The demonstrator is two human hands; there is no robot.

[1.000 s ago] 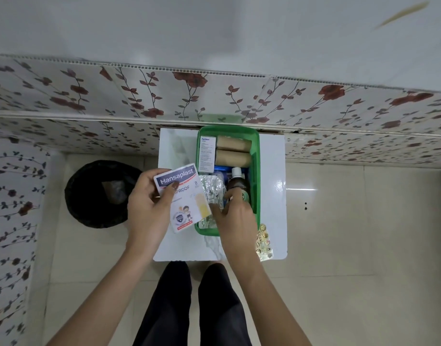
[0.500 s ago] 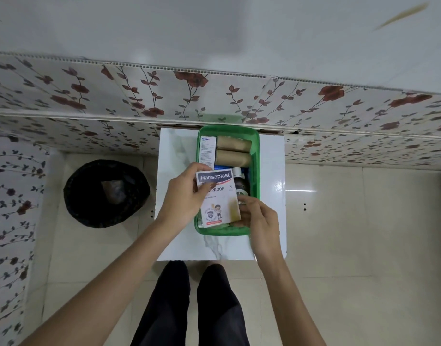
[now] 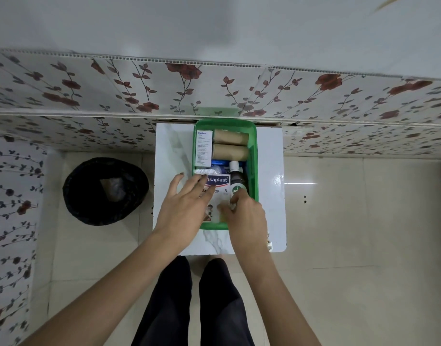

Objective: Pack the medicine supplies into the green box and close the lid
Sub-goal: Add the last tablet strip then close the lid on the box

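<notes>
The green box (image 3: 253, 156) stands open on a small white table (image 3: 174, 148). Inside lie a white carton (image 3: 204, 148), two beige bandage rolls (image 3: 230, 144), a dark bottle (image 3: 237, 179) and a blue item (image 3: 218, 162). A Hansaplast plaster pack (image 3: 220, 187) lies flat in the near half of the box. My left hand (image 3: 184, 206) rests on the pack with fingers spread. My right hand (image 3: 245, 213) pinches the pack's near right corner beside the bottle. A pale green lid (image 3: 218, 111) leans against the wall behind the box.
A black bin (image 3: 104, 191) stands on the floor left of the table. A floral-tiled wall runs right behind the table. A sliver of a pill strip (image 3: 269, 243) shows at the table's near right edge. My legs (image 3: 174, 295) are below.
My left hand carried the plaster pack from the left of the box down into it and has spread flat on top. My right hand shifted onto the pack's corner.
</notes>
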